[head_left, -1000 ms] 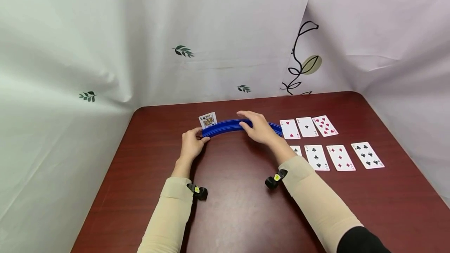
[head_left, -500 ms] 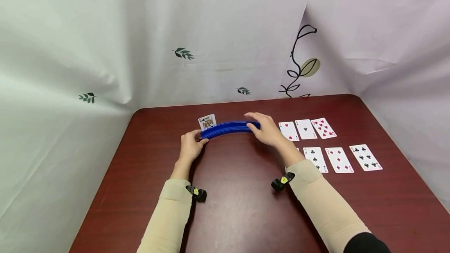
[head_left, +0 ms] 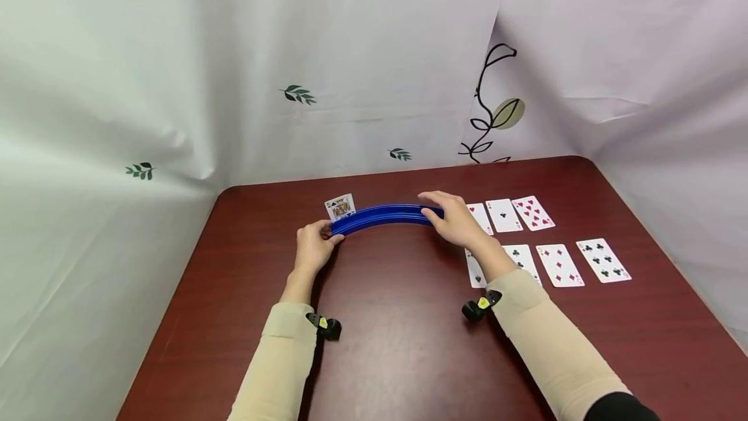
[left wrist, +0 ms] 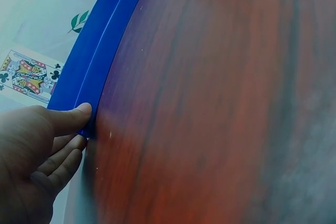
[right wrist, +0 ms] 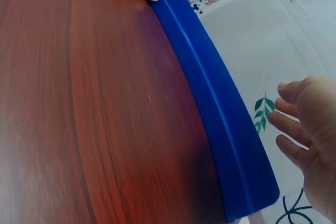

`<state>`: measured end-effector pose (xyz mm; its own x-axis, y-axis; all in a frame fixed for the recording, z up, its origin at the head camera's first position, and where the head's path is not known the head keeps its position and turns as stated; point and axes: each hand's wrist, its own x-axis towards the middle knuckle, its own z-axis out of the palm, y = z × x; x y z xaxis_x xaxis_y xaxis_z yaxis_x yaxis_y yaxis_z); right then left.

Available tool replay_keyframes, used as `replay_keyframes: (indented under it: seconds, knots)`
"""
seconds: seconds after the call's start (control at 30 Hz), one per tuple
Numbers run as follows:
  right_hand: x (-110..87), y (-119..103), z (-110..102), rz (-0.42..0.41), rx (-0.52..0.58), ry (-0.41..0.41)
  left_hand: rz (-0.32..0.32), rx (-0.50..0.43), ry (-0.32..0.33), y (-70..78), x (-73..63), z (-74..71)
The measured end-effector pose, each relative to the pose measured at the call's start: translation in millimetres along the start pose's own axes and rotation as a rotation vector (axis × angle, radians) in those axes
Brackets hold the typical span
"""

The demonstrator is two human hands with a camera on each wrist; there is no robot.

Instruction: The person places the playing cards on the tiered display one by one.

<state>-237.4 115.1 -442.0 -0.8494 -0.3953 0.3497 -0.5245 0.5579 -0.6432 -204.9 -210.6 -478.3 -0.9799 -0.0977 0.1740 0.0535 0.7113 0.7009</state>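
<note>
Two hands: the left hand (head_left: 314, 245) was at the left end of the blue rack (head_left: 380, 215); the right hand (head_left: 456, 219) was near the other end.
Left fingers: clamped on the rack, with the thumb on its front and the other fingers behind.
Right fingers: apart from one another, lightly bent, holding nothing; the right wrist view showed a gap between them and the rack.
Rack's place: it seemed to rest on the tabletop (head_left: 386, 343), toward the far edge, about midway between left and right edges. Its long axis ran nearly along the far edge, both ends curving back toward the person.
Right end of rack: this relation mattered most, I judged; the end lay just beside the right hand, which was the nearer one. The height between them I could not tell.
Rack's make: smooth, seemingly plastic, a long narrow arc with a lengthwise ridge and a rounded corner.
Face card: the face card of clubs (left wrist: 29, 77), thin and white-bordered, stood tilted at the rack's left end.
Flat cards: toward the tabletop's right edge, three in the far row (head_left: 504, 216), four in the near row (head_left: 559, 266), some partly covered.
Surfaces: reddish-brown, shiny, dark-grained tabletop; creased white cloth (head_left: 350, 31) with printed leaves beyond the far edge.
</note>
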Motion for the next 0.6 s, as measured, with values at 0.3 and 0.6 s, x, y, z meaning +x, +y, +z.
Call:
replay_keyframes:
  seconds: [0.3, 0.6]
  knots:
    - [-8.0, 6.0, -12.2, 0.022, -0.008, 0.031, -0.001, 0.002, 0.001, -3.2, -1.9, -3.1]
    - [-15.0, 15.5, -26.1, 0.005, -0.018, 0.091, 0.008, -0.009, -0.008, -2.2, 1.4, -1.2]
